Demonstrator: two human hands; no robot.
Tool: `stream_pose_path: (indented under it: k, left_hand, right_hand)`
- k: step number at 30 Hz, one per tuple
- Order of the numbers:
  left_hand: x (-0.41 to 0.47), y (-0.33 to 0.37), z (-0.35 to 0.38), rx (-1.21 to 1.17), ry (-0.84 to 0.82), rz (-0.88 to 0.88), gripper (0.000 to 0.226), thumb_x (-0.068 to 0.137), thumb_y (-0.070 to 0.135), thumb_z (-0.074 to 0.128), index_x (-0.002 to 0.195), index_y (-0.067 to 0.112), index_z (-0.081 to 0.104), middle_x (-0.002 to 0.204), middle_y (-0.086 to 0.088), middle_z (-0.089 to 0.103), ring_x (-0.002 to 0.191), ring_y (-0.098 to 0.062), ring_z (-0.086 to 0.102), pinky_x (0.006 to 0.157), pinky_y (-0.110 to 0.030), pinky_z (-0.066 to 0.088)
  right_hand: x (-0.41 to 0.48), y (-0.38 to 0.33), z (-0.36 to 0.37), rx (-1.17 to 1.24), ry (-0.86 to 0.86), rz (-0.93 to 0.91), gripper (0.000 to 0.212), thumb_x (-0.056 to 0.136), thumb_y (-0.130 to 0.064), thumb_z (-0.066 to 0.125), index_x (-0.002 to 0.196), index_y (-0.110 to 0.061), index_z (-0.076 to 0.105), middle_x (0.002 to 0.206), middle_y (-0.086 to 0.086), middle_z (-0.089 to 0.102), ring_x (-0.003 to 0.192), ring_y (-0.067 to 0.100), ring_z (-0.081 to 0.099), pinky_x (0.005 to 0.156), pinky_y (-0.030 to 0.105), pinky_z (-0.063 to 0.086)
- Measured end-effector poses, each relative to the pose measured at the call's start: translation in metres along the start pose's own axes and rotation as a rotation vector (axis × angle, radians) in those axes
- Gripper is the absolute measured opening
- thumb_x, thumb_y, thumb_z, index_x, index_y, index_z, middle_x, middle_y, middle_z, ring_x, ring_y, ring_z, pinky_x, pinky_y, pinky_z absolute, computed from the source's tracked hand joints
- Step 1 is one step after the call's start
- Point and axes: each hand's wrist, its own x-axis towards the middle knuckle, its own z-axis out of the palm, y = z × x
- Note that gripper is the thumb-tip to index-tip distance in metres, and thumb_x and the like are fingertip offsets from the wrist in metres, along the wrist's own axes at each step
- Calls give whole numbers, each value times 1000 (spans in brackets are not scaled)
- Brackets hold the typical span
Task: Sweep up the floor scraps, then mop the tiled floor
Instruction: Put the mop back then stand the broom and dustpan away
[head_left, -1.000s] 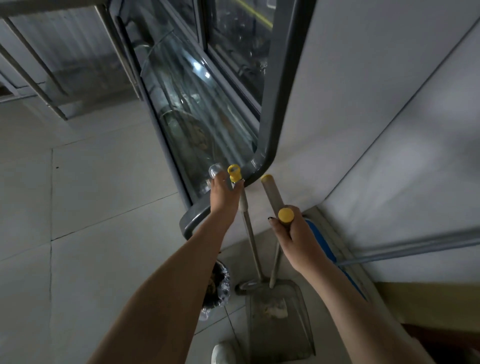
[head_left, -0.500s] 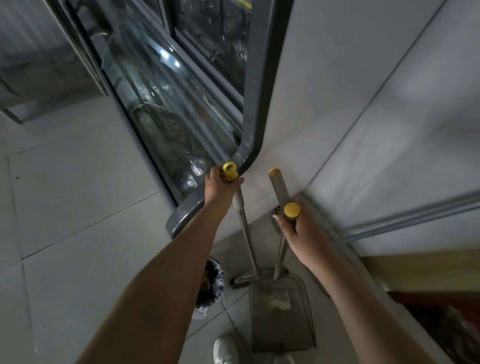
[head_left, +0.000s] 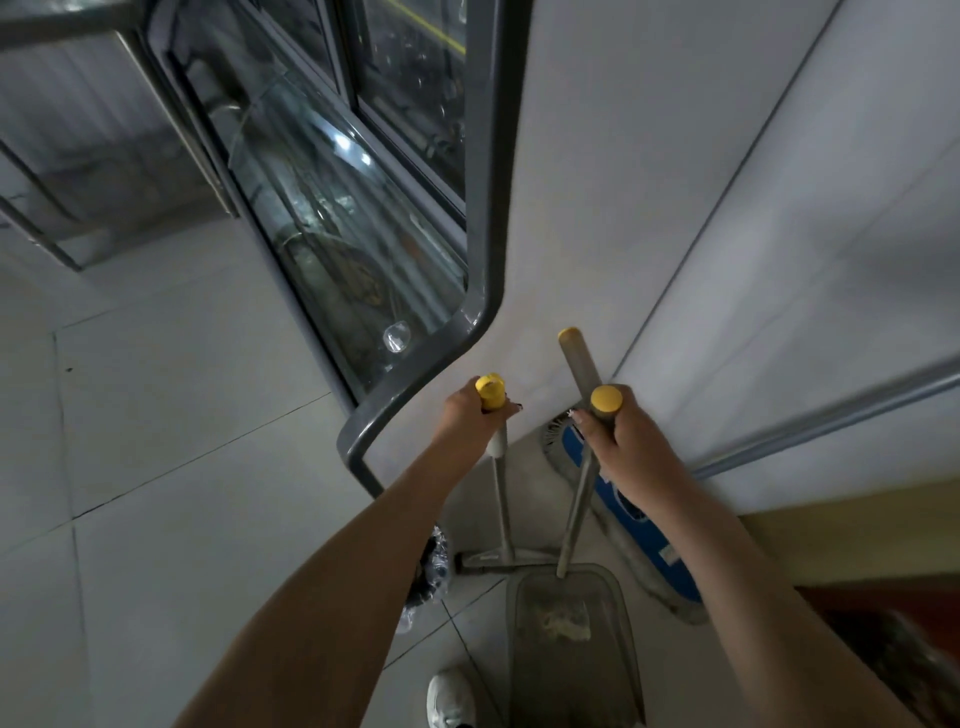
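Dustpan (head_left: 571, 654) on floor (head_left: 182, 467), handle gripped by right hand (head_left: 626, 447); left hand (head_left: 470, 421) grips broom (head_left: 501, 504) handle. Both grips unchanged; blue mop (head_left: 641, 535) head now uncovered.

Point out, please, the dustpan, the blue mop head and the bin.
dustpan (head_left: 571, 680), head view, bare floor of the pan.
blue mop head (head_left: 652, 551), head view, its blue top face.
bin (head_left: 434, 569), head view, its black bag lining.
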Motion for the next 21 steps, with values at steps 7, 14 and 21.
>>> stream_pose_path:
  k: [7, 14, 21]
  left_hand:
    - [-47, 25, 26, 88, 54, 41, 25, 75, 18, 77, 89, 18, 57, 89, -2, 66, 94, -24, 64, 89, -34, 50]
    - [-96, 53, 61, 169, 171, 87, 28, 75, 26, 76, 86, 14, 53, 90, -10, 64, 92, -31, 62, 88, -45, 49]
    - [-140, 45, 72, 332, 271, 54, 33, 79, 37, 71, 96, 13, 55, 95, -11, 66, 89, -26, 61, 84, -39, 49]
  right_hand:
    - [-19, 5, -53, 33, -38, -22, 30, 95, -33, 51, 110, -9, 45, 66, 1, 51, 58, 17, 53, 58, 37, 48]
    - [-35, 22, -86, 62, -185, -125, 30, 95, -38, 50, 112, -14, 44, 65, -1, 49, 56, 14, 51, 54, 29, 46]
    - [-41, 31, -93, 64, -284, -210, 31, 95, -37, 51, 111, -11, 44, 64, -2, 47, 54, 11, 48, 51, 23, 41]
